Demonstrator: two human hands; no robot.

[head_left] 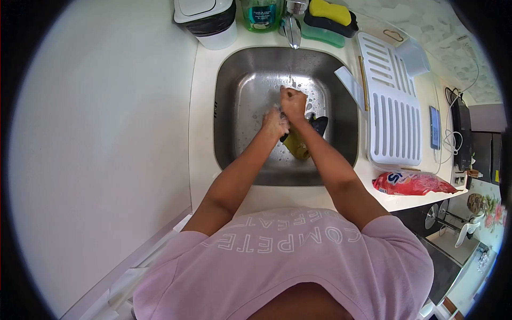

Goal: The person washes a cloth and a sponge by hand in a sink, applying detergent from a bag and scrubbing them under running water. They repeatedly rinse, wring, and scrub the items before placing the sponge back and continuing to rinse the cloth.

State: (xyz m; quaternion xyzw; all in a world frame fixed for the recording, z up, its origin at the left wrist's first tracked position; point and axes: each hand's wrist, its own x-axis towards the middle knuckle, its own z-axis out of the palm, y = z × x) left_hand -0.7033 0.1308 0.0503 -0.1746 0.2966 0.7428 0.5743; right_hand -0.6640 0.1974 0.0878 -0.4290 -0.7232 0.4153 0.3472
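Observation:
Both hands are over the steel sink (250, 154), close together near its middle. A wet olive-green and black cloth item (298, 146) hangs down between and below them toward the sink floor. My left hand (275, 124) is closed on a dark part of the item, with suds on the fingers. Just above and to the right, my right hand (293, 104) is curled into a fist; what it holds is too hidden to name. The faucet (292, 32) is above the hands at the sink's back edge, with thin water below it.
A small white bin (213, 32) and a green soap bottle (260, 15) stand behind the sink. Sponges (330, 13) sit beside the faucet. On the right are a white dish rack (396, 125), a red packet (413, 183) and a phone (434, 128).

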